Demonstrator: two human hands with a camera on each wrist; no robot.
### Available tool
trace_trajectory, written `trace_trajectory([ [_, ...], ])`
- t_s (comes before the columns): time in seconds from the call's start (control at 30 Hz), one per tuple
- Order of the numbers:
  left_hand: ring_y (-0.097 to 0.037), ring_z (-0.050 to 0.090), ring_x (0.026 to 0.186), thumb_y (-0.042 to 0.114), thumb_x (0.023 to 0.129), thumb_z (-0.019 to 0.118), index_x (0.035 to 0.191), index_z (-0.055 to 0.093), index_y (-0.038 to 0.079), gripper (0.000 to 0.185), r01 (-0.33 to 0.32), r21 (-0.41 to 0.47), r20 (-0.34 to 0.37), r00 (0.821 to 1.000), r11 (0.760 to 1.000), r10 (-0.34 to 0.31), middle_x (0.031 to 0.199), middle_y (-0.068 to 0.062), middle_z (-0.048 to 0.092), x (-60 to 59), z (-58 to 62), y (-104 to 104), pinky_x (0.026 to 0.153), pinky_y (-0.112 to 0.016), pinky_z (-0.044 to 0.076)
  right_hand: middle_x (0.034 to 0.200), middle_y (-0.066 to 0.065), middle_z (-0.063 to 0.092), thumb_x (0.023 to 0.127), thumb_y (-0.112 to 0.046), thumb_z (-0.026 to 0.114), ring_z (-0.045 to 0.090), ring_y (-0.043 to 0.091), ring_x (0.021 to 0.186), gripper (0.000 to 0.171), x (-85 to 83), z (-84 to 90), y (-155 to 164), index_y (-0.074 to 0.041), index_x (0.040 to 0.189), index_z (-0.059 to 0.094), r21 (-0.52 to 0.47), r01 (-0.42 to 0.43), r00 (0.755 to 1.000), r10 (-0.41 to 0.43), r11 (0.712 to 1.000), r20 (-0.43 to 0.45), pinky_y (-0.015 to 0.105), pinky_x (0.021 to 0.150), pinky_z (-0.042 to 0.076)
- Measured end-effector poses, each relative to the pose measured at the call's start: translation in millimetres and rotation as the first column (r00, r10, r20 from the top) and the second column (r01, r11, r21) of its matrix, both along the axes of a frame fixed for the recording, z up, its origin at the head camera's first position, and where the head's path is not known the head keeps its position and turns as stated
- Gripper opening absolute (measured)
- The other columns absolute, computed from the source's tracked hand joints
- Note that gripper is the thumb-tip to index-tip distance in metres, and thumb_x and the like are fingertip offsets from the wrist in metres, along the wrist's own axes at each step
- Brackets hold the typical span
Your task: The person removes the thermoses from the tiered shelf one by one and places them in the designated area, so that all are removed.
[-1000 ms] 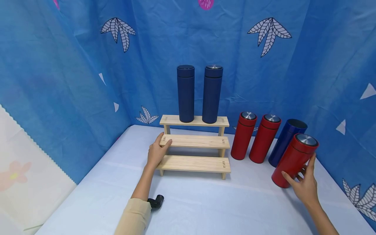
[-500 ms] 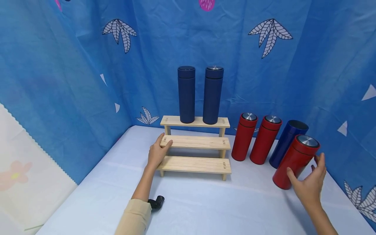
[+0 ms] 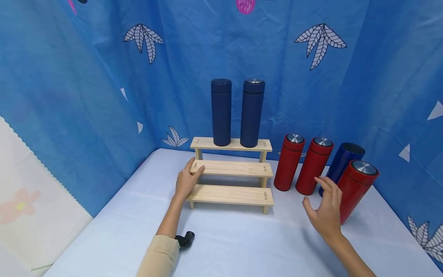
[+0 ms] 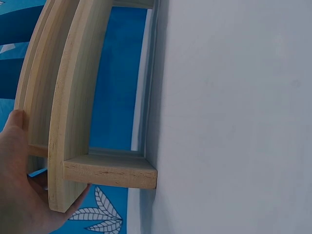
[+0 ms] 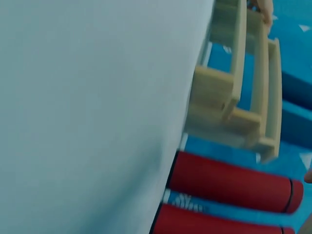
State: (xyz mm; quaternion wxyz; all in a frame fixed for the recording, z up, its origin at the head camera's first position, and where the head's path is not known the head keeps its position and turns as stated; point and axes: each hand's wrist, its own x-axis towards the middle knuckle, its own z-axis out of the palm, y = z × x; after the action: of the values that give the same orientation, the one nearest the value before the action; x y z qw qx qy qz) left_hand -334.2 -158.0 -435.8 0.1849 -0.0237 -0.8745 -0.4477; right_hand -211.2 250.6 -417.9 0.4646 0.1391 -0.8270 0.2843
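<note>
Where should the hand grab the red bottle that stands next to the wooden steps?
Best around the middle of the red metal bottle with its silver cap, coming from the front. It stands upright on the table, and its round, even body suits fingers wrapping it. The open right hand is near it; the pale wooden stepped rack and a second red bottle crowd its sides.

A red flask [image 3: 354, 190] with a steel lid stands upright beside a three-step wooden rack [image 3: 231, 169].
</note>
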Motion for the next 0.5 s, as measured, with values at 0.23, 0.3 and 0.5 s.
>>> trace_trajectory([
  [0.23, -0.040, 0.048, 0.116, 0.068, 0.080, 0.050, 0.144, 0.034, 0.022, 0.080, -0.013, 0.002, 0.009, 1.000, 1.000, 0.013, 0.135, -0.017, 0.047, -0.1, -1.2, 0, 0.090, -0.056, 0.041, 0.125, 0.018, 0.045, 0.067, 0.002, 0.074, 0.038, 0.032, 0.117, 0.066, -31.2, 1.6, -41, 0.000, 0.127, 0.045, 0.057, -0.102, 0.986, 0.093, 0.993, 0.140, 0.056, 0.086, 0.041],
  [0.3, -0.040, 0.049, 0.116, 0.068, 0.080, 0.050, 0.144, 0.034, 0.022, 0.080, -0.013, -0.004, 0.009, 1.000, 1.000, 0.013, 0.135, -0.017, 0.047, -0.9, -1.9, 0, 0.089, -0.056, 0.041, 0.124, 0.017, 0.047, 0.069, 0.001, 0.074, 0.042, 0.030, 0.115, 0.065, -40.7, 7.2, -52, -0.001, 0.126, 0.045, 0.056, -0.146, 0.976, 0.135, 0.988, 0.174, 0.053, 0.086, 0.044],
  [0.5, -0.041, 0.050, 0.114, 0.067, 0.081, 0.051, 0.144, 0.034, 0.022, 0.079, -0.009, 0.003, 0.011, 1.000, 1.000, 0.009, 0.135, -0.017, 0.047, -0.3, -1.1, 1, 0.088, -0.056, 0.042, 0.119, 0.015, 0.054, 0.075, 0.002, 0.069, 0.051, 0.027, 0.112, 0.057, -73.5, 37.4, -78, -0.001, 0.126, 0.044, -0.019, -0.298, 0.945, 0.298, 0.954, 0.132, 0.048, 0.092, 0.043],
])
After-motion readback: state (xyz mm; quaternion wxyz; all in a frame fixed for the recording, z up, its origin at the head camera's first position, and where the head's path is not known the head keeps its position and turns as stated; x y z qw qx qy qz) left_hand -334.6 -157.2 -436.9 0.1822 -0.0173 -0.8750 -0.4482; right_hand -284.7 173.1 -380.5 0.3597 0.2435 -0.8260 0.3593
